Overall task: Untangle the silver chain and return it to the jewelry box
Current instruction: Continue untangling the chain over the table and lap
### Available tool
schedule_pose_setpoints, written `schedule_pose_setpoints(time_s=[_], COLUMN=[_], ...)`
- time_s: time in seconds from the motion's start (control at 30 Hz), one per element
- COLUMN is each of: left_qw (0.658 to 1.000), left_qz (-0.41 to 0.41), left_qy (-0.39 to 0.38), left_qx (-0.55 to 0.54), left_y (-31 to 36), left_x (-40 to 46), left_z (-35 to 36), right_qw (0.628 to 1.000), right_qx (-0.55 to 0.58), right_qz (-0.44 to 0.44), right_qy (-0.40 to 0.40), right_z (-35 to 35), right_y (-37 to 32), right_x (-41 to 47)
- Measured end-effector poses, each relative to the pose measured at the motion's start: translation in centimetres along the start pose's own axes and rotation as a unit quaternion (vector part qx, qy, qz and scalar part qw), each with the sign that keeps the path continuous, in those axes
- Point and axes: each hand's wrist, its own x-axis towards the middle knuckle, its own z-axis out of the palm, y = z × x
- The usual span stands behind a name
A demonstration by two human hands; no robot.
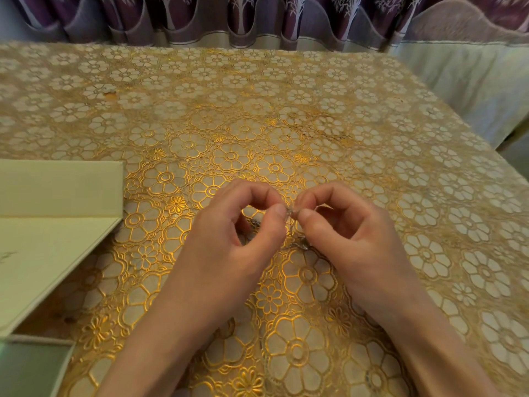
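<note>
A thin silver chain (292,214) is pinched between my two hands just above the table. My left hand (243,236) grips it between thumb and forefinger, and my right hand (343,227) does the same from the other side, fingertips almost touching. More of the chain hangs down and lies bunched on the cloth (300,245) under my hands; part shows through the left hand's finger loop. The pale green jewelry box (54,224) lies open at the left edge, its lid flat on the table, and its base (31,365) sits at the bottom left corner.
A gold floral tablecloth (257,124) covers the table. Purple patterned curtains (257,18) hang behind the far edge. A pale cloth-covered seat (472,87) stands past the table's right corner.
</note>
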Motion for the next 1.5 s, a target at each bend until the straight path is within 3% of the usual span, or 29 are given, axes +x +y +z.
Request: schedule_pose_setpoints(time_s=[0.67,1.07,1.23,1.5], left_qw=[1.0,0.997,0.997,0.998], left_qz=[-0.011,-0.032,-0.046,-0.041], left_qy=[0.003,0.021,0.02,0.024], left_qx=[-0.002,-0.064,-0.059,-0.04], left_y=[0.41,0.79,0.78,0.32], left_x=[-0.12,-0.24,-0.25,-0.07], left_z=[0.15,0.3,0.25,-0.21], right_qw=[1.0,1.0,0.999,0.998], right_qx=[-0.005,0.009,-0.025,0.069], right_qz=[-0.001,0.004,-0.037,-0.004], right_qy=[-0.003,-0.012,0.003,-0.002], right_z=[0.03,0.01,0.06,-0.37], right_y=[0.06,-0.4,-0.03,-0.14], right_x=[-0.03,-0.11,0.06,0.09])
